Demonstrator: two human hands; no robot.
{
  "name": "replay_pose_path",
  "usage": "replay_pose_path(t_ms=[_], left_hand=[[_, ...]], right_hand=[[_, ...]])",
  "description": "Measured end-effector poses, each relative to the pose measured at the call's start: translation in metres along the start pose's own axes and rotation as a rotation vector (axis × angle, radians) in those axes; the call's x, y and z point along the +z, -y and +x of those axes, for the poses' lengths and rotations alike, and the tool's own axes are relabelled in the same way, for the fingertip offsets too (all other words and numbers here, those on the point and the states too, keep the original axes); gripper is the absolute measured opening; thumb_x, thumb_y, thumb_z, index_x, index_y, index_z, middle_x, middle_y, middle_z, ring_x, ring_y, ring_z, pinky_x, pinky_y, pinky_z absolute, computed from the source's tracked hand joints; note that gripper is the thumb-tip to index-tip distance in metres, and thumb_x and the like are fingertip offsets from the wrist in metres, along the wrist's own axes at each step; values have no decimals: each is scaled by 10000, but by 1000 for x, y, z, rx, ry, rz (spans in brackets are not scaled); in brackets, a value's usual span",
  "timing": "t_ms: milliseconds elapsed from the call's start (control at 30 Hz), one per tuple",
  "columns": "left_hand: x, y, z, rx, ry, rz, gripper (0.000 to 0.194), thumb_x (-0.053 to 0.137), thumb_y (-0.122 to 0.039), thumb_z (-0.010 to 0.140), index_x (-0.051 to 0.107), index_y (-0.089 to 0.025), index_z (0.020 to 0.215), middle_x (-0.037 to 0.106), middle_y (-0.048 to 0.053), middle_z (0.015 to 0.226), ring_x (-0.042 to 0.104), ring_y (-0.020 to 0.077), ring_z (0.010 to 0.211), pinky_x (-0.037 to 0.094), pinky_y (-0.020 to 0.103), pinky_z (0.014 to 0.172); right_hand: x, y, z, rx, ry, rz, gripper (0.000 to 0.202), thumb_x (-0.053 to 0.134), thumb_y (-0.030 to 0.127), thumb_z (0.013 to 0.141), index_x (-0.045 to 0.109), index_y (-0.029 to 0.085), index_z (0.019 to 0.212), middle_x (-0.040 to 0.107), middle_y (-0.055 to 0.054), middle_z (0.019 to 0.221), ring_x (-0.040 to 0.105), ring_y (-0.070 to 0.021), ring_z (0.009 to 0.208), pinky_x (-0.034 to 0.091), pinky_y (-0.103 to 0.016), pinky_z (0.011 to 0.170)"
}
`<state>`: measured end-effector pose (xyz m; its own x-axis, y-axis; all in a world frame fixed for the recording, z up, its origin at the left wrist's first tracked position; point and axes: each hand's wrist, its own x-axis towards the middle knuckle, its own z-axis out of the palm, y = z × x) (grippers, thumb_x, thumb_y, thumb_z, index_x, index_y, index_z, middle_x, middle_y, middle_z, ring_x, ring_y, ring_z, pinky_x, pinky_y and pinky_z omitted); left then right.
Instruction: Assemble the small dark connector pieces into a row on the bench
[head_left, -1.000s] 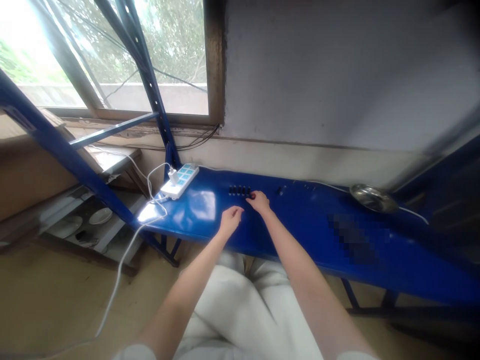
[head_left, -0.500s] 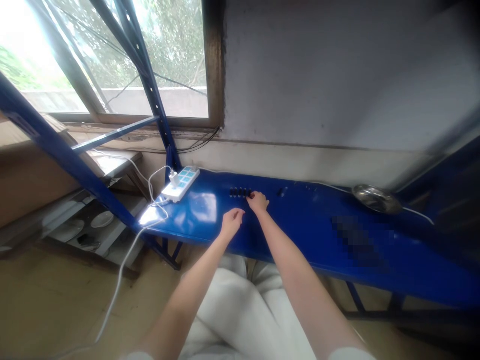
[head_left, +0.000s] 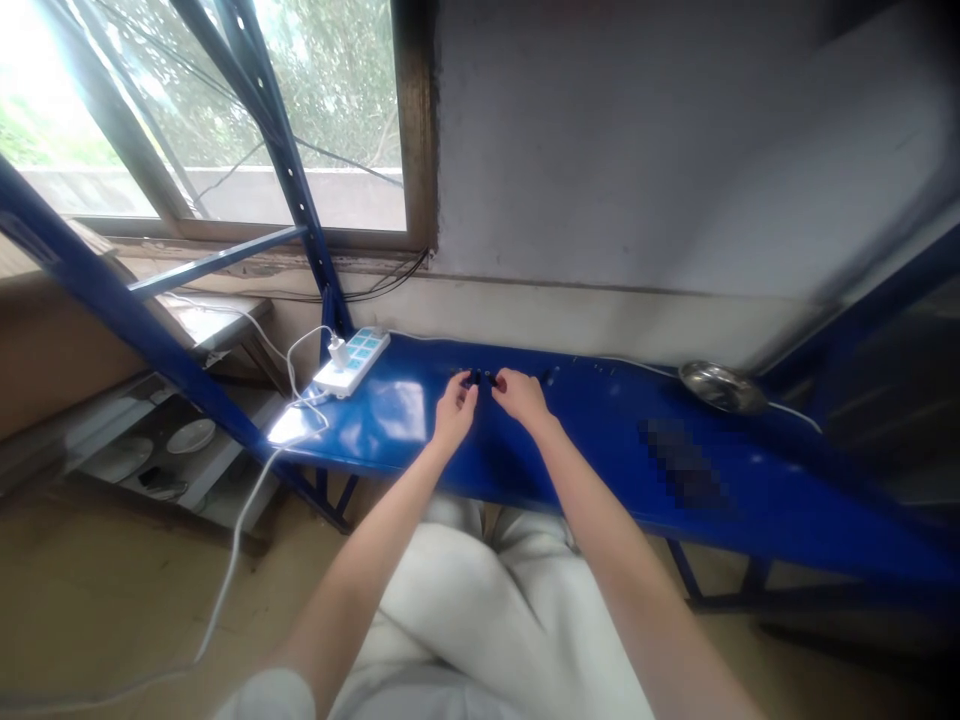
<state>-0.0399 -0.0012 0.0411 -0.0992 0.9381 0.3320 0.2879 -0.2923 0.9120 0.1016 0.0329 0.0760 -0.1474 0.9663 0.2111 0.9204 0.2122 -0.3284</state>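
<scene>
Several small black cylinders [head_left: 478,378] stand in a short row on the blue tabletop [head_left: 510,450]; my fingers partly cover them and their kind is too small to make out. My left hand [head_left: 454,408] is at the left end of the row, thumb and fingertips closed about a dark piece there. At the right end, my right hand [head_left: 521,396] pinches another black cylinder between thumb and fingers. Only a narrow gap separates the two hands.
A white power strip [head_left: 352,362] with a plug and cable lies on the left. Tiny loose pieces [head_left: 553,377] are scattered right of my hands. A shiny metal dish [head_left: 721,387] and a blurred dark object [head_left: 686,465] lie farther right. Blue uprights [head_left: 289,160] frame the left.
My left hand has moved forward from in front of the row to its left end, closing about a piece. My right hand stays at the right end. The view has shifted slightly.
</scene>
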Motion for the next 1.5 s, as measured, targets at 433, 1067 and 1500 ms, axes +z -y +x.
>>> replay_pose_path(t_ms=[433, 1067, 1500], left_hand=[[-2, -60, 36, 203, 212, 51, 228, 503, -312, 818, 642, -166, 925, 671, 35, 768, 533, 68, 469, 445, 195, 511], [-4, -87, 1, 91, 97, -232, 370, 483, -500, 798, 571, -144, 845, 635, 18, 684, 523, 56, 422, 429, 187, 472], [-3, -84, 2, 3, -1, -186, 476, 438, -587, 781, 500, -159, 583, 518, -19, 458, 492, 77, 409, 416, 201, 474]], right_hand=[[-63, 5, -31, -85, -194, 170, 72, 499, 204, 752, 563, 196, 785, 647, -30, 757, 584, -165, 687, 391, -310, 691], [-54, 36, -63, 99, -473, 1136, 328, 591, 495, 709, 576, 178, 790, 593, 0, 639, 532, -106, 553, 469, -268, 578], [-50, 32, -66, 127, -434, 1104, 306, 601, 464, 713, 585, 172, 804, 597, 3, 643, 532, -96, 547, 471, -258, 578]])
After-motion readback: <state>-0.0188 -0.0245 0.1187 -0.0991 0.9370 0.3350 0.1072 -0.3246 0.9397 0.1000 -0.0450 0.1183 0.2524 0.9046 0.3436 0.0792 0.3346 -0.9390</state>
